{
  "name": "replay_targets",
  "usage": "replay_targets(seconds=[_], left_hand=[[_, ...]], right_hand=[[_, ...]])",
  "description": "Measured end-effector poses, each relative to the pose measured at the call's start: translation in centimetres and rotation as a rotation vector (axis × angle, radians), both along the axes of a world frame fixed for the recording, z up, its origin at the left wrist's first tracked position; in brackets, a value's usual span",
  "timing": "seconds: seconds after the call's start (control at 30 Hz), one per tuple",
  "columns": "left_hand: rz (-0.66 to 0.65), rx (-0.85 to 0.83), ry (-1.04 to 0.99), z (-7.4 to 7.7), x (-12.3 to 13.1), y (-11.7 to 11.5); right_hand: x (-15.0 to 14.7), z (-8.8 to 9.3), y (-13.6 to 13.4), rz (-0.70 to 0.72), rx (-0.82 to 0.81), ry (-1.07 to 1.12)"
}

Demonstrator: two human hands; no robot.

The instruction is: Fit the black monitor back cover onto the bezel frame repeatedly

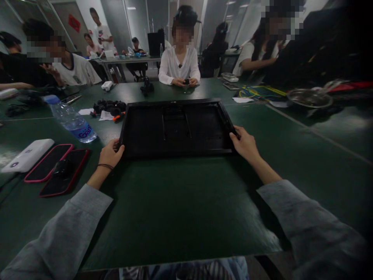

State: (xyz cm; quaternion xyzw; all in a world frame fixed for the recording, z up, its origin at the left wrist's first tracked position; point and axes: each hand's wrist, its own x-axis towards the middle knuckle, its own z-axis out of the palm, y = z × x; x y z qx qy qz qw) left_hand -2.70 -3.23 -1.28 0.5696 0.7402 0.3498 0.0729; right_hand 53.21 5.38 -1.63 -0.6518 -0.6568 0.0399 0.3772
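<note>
Left hand gripping left end of black tray, right hand its right end; tray between them. Technique: match grip height so it sits level; allow clearance for bottle beyond and outside left hand.

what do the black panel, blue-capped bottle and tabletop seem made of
Black panel: probably plastic, satin, judging by the soft sheen along its raised rim; painted metal is possible. Blue-capped bottle: likely clear, glossy plastic, as its walls are transparent with highlights. Tabletop: smooth green surface, blurred reflections; laminate or rubbery mat, can't tell.
</note>
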Motion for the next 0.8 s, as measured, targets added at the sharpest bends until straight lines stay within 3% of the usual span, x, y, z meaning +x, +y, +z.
replay_targets(seconds=[0.3,0.6,0.8], left_hand=[[0.026,-0.094,0.068,0.9,1.1,-0.5],[-0.015,-0.063,-0.083,-0.1,-0.3,0.4],[-0.025,-0.125,0.031,0.6,0.5,-0.2]], right_hand=[[0.3,-0.2,0.3,0.010,0.006,0.029],[-0.1,-0.4,0.3,0.036,0.002,0.041],[0.3,-0.4,0.6,0.004,-0.018,0.029]])
